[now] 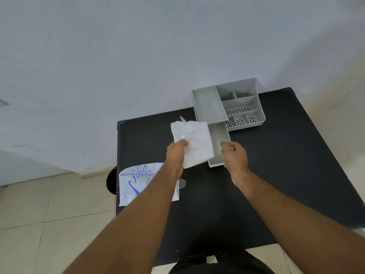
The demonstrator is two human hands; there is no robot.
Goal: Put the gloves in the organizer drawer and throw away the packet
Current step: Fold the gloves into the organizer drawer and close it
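My left hand (176, 155) pinches a folded stack of translucent white gloves (194, 141) by its near left corner and holds it above the table, just left of the open drawer (218, 145). The grey drawer is pulled out toward me from the grey organizer (209, 103). My right hand (235, 155) rests at the drawer's near right corner with fingers curled; whether it grips the drawer front I cannot tell. The clear packet (136, 182) with blue glove print lies flat at the table's left edge, partly under my left forearm.
The organizer stands at the far side of the black table (286, 165), close to the white wall, with several small perforated compartments (240, 117) on its right. A dark round object (110, 181) sits on the tiled floor just left of the table.
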